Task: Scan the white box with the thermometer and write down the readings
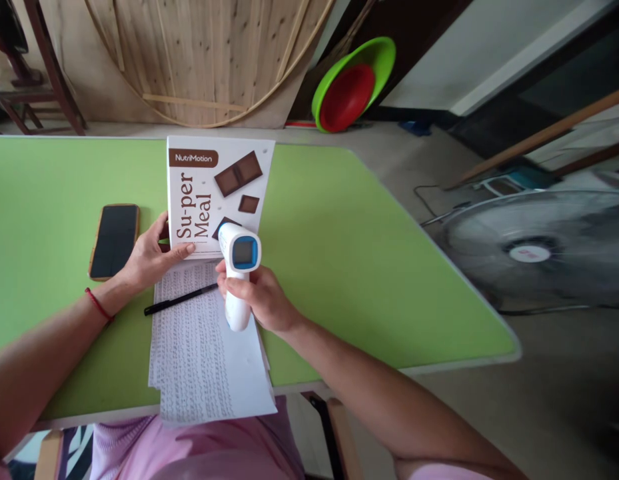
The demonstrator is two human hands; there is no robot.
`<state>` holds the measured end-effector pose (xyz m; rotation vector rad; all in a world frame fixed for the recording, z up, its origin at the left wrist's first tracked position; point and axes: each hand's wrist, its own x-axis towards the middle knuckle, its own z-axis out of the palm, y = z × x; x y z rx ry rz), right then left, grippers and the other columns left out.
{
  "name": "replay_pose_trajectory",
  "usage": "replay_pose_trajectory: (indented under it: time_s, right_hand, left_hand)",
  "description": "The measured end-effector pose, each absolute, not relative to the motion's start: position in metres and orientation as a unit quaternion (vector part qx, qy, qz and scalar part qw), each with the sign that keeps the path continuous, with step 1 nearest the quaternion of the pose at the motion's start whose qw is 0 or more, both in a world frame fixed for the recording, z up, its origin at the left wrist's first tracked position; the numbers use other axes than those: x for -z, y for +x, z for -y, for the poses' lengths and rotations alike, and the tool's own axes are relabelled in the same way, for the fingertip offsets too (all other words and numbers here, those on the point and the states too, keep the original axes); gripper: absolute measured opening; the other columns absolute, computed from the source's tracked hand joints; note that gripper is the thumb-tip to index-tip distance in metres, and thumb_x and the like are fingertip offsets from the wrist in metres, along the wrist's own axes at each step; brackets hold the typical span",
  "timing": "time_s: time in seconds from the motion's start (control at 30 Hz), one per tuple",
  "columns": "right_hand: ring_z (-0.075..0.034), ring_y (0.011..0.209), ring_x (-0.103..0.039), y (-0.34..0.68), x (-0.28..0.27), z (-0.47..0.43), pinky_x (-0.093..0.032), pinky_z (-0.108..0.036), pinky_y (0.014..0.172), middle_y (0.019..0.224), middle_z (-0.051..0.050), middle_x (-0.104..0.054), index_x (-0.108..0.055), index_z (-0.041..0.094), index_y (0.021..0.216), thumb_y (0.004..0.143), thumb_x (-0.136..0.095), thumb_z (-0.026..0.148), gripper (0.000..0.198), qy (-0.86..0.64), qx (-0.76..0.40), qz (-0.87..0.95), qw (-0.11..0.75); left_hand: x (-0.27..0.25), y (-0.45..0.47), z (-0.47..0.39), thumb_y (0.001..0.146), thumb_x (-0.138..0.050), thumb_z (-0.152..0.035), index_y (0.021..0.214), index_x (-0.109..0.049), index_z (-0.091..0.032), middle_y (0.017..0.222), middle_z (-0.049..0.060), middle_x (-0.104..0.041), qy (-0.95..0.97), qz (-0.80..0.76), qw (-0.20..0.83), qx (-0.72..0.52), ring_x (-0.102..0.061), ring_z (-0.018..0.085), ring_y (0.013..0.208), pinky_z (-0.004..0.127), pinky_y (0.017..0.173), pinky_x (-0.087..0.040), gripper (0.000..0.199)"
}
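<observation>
A stack of papers covered in lines of handwriting overhangs the near edge of the green tabletop, pulled close to the seated person so the sheets sit within easy reach. Just above them, the right hand is closed around the grip of a white thermometer gun, fingers wrapped fully round the handle; its blue-framed screen faces the wearer and its nose points toward 12 o'clock at the box, apparently so the display can be read while aiming. At 9 o'clock of the gun a black pen lies across the top of the papers, not held by either hand. The left hand, a red cord at its wrist, is loosely open, its fingers laid over the near left corner of the box, seemingly steadying it; it grips nothing. The box, printed with chocolate squares, lies flat beyond the papers, its near edge meeting them. At 9 o'clock of the box a dark phone lies face up, apart from it. Farther off, on the floor at 3 o'clock, stands a fan; at 1 o'clock, stacked green and red basins lean against the wall.
</observation>
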<state>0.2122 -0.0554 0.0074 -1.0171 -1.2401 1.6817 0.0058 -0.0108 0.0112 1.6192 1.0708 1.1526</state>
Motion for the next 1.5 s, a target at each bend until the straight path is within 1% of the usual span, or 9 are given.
replay_pose_trajectory:
  time_s: [0.13, 0.27, 0.37, 0.57, 0.73, 1.0, 1.13, 1.3, 1.5]
  right_hand:
    - [-0.010, 0.058, -0.047, 0.214, -0.010, 0.054, -0.038, -0.030, 0.056, 0.066, 0.004, -0.055, -0.059, 0.021, 0.095, 0.067, -0.071, 0.040, 0.036, -0.388, -0.666, 0.504, 0.390]
    - [-0.010, 0.056, -0.045, 0.219, -0.010, 0.054, -0.037, -0.029, 0.053, 0.064, 0.005, -0.052, -0.059, 0.021, 0.093, 0.067, -0.071, 0.042, 0.035, -0.401, -0.661, 0.492, 0.400]
    - [-0.011, 0.057, -0.046, 0.222, -0.010, 0.053, -0.038, -0.030, 0.054, 0.064, 0.005, -0.051, -0.059, 0.022, 0.089, 0.069, -0.070, 0.042, 0.032, -0.434, -0.614, 0.493, 0.438]
    - [-0.012, 0.061, -0.047, 0.227, -0.022, 0.050, -0.041, -0.031, 0.060, 0.067, 0.003, -0.054, -0.054, 0.022, 0.077, 0.066, -0.070, 0.039, 0.026, -0.478, -0.486, 0.536, 0.498]
    - [-0.012, 0.059, -0.046, 0.237, -0.027, 0.044, -0.040, -0.031, 0.057, 0.065, 0.004, -0.053, -0.054, 0.022, 0.077, 0.067, -0.069, 0.039, 0.025, -0.495, -0.452, 0.518, 0.531]
    - [-0.011, 0.059, -0.046, 0.253, -0.029, 0.035, -0.041, -0.030, 0.058, 0.065, 0.004, -0.051, -0.052, 0.022, 0.071, 0.068, -0.071, 0.037, 0.024, -0.522, -0.354, 0.519, 0.577]
    - [-0.011, 0.059, -0.047, 0.254, -0.031, 0.034, -0.041, -0.031, 0.058, 0.065, 0.004, -0.052, -0.051, 0.022, 0.071, 0.067, -0.069, 0.039, 0.025, -0.530, -0.341, 0.526, 0.571]
    - [-0.011, 0.056, -0.047, 0.251, -0.033, 0.034, -0.041, -0.030, 0.055, 0.063, 0.004, -0.051, -0.050, 0.022, 0.073, 0.065, -0.067, 0.042, 0.027, -0.519, -0.334, 0.547, 0.565]
    - [-0.011, 0.055, -0.048, 0.251, -0.031, 0.031, -0.042, -0.029, 0.054, 0.061, 0.004, -0.054, -0.053, 0.021, 0.071, 0.064, -0.068, 0.042, 0.027, -0.543, -0.328, 0.554, 0.538]
  left_hand:
    - [-0.011, 0.007, 0.012, 0.075, -0.076, -0.040, 0.110, -0.058, -0.018, 0.115, 0.011, -0.067, 0.635, -0.432, 0.425, -0.479, -0.065, 0.028, 0.106, 0.039, 0.084, -0.062, 0.044]
    - [-0.011, 0.006, 0.011, 0.076, -0.074, -0.042, 0.109, -0.059, -0.018, 0.117, 0.011, -0.066, 0.631, -0.441, 0.408, -0.491, -0.063, 0.030, 0.109, 0.041, 0.084, -0.062, 0.043]
    - [-0.012, 0.006, 0.011, 0.079, -0.071, -0.043, 0.109, -0.059, -0.019, 0.119, 0.010, -0.065, 0.633, -0.441, 0.404, -0.491, -0.062, 0.028, 0.110, 0.039, 0.085, -0.062, 0.040]
    - [-0.009, 0.005, 0.009, 0.078, -0.072, -0.047, 0.112, -0.059, -0.020, 0.119, 0.011, -0.065, 0.628, -0.451, 0.399, -0.493, -0.063, 0.029, 0.108, 0.036, 0.073, -0.064, 0.045]
    - [-0.007, 0.003, 0.008, 0.081, -0.071, -0.044, 0.113, -0.059, -0.019, 0.119, 0.010, -0.066, 0.638, -0.448, 0.390, -0.490, -0.064, 0.027, 0.108, 0.036, 0.084, -0.061, 0.043]
    - [-0.005, 0.002, 0.005, 0.078, -0.075, -0.039, 0.119, -0.055, -0.018, 0.120, 0.011, -0.064, 0.607, -0.464, 0.372, -0.527, -0.065, 0.025, 0.106, 0.034, 0.086, -0.060, 0.051]
    - [-0.003, 0.002, 0.003, 0.079, -0.073, -0.039, 0.123, -0.051, -0.020, 0.122, 0.010, -0.063, 0.619, -0.457, 0.352, -0.533, -0.064, 0.024, 0.106, 0.034, 0.085, -0.060, 0.053]
    - [0.002, -0.002, 0.000, 0.078, -0.072, -0.041, 0.126, -0.050, -0.019, 0.114, 0.009, -0.064, 0.641, -0.481, 0.295, -0.520, -0.066, 0.025, 0.097, 0.039, 0.080, -0.060, 0.057]
    - [0.007, -0.004, -0.002, 0.079, -0.069, -0.032, 0.129, -0.047, -0.020, 0.123, 0.010, -0.061, 0.667, -0.492, 0.226, -0.512, -0.063, 0.027, 0.108, 0.045, 0.090, -0.058, 0.055]
